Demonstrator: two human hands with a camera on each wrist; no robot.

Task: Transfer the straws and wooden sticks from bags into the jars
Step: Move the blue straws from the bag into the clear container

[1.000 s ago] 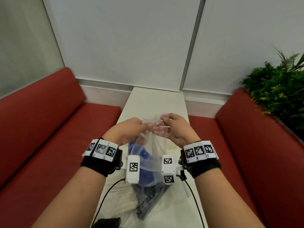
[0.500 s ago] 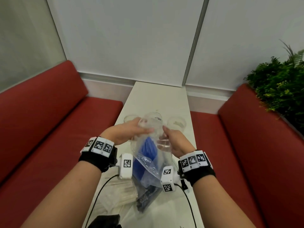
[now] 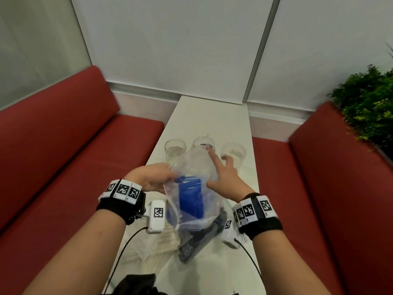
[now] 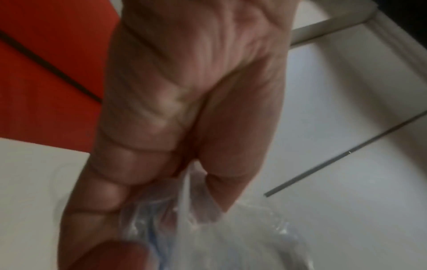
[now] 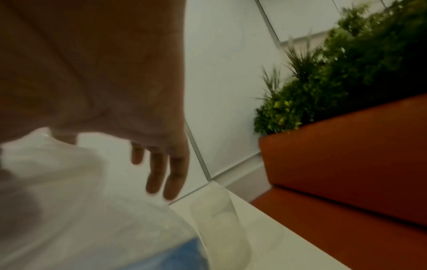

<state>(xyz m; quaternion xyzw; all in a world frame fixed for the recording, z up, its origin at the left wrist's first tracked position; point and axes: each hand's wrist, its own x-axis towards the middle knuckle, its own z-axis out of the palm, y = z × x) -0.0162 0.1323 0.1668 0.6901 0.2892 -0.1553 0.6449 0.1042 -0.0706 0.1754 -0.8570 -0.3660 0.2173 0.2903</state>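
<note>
- A clear plastic bag point(image 3: 192, 188) holding a bundle of blue straws point(image 3: 190, 198) was held up above the near half of the narrow white table point(image 3: 212, 116), its top reaching toward the middle jar.
- The left hand point(image 3: 153, 177) gripped the bag's left edge, fingers curled and thumb pinching the film; the left wrist view showed the plastic bunched between thumb and fingers point(image 4: 129, 175).
- The right hand point(image 3: 225, 177) lay against the bag's right side with fingers spread and mostly straight, the index finger pointing up along the film toward the middle jar; in the right wrist view the fingers point(image 5: 159, 175) hung extended beside the bag point(image 5: 69, 201).
- 3 clear jars stood in a row across the table beyond the bag: the left jar point(image 3: 175, 149), the middle jar point(image 3: 203, 143) partly hidden behind the bag's top, and the right jar point(image 3: 233, 152) just beyond the right fingertips.
- Under the held bag, a bag of dark straws point(image 3: 197, 241) lay on the table, with a bag of pale wooden sticks point(image 3: 161, 245) to its left.
- Red benches point(image 3: 63, 145) ran along both sides of the table, and a green plant point(image 3: 368, 107) stood at the far right.
</note>
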